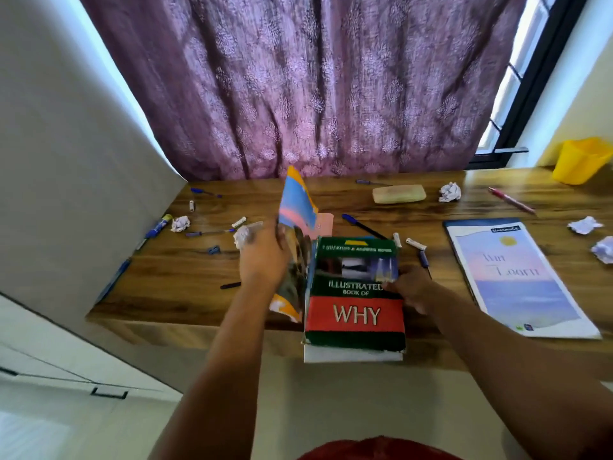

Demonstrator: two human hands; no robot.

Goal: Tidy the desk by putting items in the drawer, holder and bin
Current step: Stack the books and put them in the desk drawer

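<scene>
Head view: my left grip (262, 257) holds floppy magazine (297, 207) upright; right grip (409, 287) pinches heavy, stiff WHY book (356, 313) at right edge.

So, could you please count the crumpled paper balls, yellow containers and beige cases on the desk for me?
Crumpled paper balls: 5
Yellow container: 1
Beige case: 1
Total: 7

Glossy wood-grain desk (331, 200), crumpled paper ball (449, 192), patterned cloth curtain (298, 88).
</scene>
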